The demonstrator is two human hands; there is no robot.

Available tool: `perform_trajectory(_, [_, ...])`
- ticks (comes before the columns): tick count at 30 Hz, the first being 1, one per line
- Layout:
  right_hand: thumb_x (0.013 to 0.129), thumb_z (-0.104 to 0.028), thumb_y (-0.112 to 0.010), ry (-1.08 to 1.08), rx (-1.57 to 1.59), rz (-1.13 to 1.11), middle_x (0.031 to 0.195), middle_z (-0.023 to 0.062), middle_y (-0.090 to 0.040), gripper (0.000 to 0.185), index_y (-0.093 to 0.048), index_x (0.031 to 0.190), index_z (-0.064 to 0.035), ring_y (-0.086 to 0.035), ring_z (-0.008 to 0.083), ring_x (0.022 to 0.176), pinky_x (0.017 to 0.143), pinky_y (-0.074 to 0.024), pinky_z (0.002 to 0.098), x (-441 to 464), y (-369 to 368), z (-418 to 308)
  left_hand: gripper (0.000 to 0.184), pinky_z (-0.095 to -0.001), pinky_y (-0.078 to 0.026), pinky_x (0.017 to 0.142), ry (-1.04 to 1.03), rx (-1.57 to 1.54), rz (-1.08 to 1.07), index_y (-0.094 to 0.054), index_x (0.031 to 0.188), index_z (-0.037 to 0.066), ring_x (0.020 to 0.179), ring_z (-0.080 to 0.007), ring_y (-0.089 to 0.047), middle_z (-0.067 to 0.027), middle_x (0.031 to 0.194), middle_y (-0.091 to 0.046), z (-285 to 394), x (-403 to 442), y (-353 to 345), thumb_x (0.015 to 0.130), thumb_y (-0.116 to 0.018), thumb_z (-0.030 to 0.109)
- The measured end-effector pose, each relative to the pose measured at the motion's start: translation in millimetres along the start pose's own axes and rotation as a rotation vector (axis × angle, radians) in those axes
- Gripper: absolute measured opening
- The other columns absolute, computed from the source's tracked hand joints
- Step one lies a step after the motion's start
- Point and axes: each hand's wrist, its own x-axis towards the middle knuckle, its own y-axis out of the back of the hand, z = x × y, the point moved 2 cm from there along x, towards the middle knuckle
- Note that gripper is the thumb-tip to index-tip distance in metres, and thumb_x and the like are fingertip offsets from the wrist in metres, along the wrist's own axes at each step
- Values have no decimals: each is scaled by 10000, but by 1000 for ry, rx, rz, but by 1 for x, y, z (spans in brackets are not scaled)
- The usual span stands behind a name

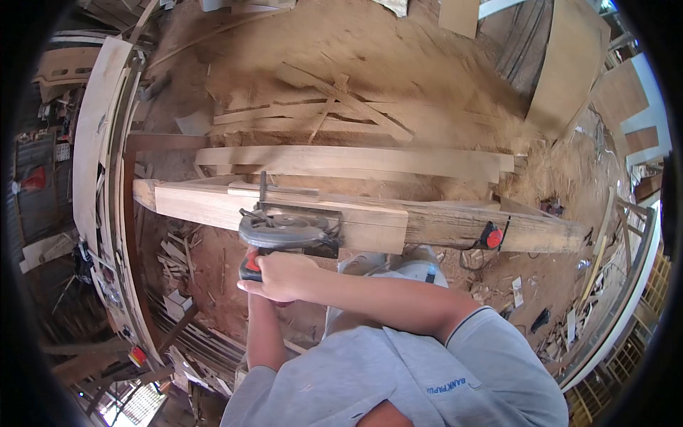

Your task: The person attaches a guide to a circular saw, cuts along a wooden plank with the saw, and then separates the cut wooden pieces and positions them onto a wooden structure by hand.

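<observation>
A circular saw (288,231) with a curved grey guard rests on a pale board (203,205), which lies along a long timber beam (455,229). My right hand (288,276) is closed around the saw's red and black handle, its arm reaching across my body. From below, my left forearm comes up to the same handle. My left hand is hidden behind the right one, so its fingers do not show. A narrow strip of wood (277,191) lies along the board's far edge beside the saw.
A red and black device (491,236) sits on the beam at right. Beyond it lies another long plank (356,160) above sawdust and crossed offcuts (356,103). Stacked boards (103,142) stand at left, sheets (569,64) at upper right. Wood scraps (178,256) litter the ground.
</observation>
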Motion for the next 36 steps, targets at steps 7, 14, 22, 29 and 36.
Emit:
perform_trajectory(7, [1040,-684,-577,34,41,72,1032,273,-788,773,-776,1070,62,-779,451,999,906,-608,542,20,-9,-9,335,-360,-627,779,-29,60,12,-689,1172,-15,847,-204,-744,-119,1031,-768,22,-4,21,1130,-635,313])
perform_trajectory(14, [1027,-683,-594,72,8,118,1051,258,-795,720,-783,1173,-4,-784,420,1007,905,-620,522,44,-17,-16,342,-356,-626,767,-67,80,-8,-692,1168,-15,838,-200,-742,-117,1023,-767,27,12,39,1127,-642,321])
perform_trajectory(22, [946,-698,-692,15,-50,119,1153,264,-788,745,-748,1326,-59,-775,422,1074,961,-605,510,70,-24,-41,351,-351,-624,754,-108,101,-88,-694,1163,-15,828,-195,-741,-115,1015,-766,40,68,79,1124,-649,330])
perform_trajectory(29, [882,-539,-810,-11,-130,158,1042,255,-794,617,-758,1180,-1,-773,433,1004,913,-608,506,100,-38,-51,359,-346,-623,741,-178,153,-142,-696,1159,-16,819,-191,-740,-113,1008,-765,29,117,128,1121,-655,339])
perform_trajectory(36, [867,-481,-811,34,-113,183,1034,270,-789,586,-760,1173,16,-762,452,984,888,-605,502,120,-40,-71,418,-311,-572,684,-179,211,33,-730,1006,7,710,-146,-686,-63,848,-735,75,90,92,1156,-578,366])
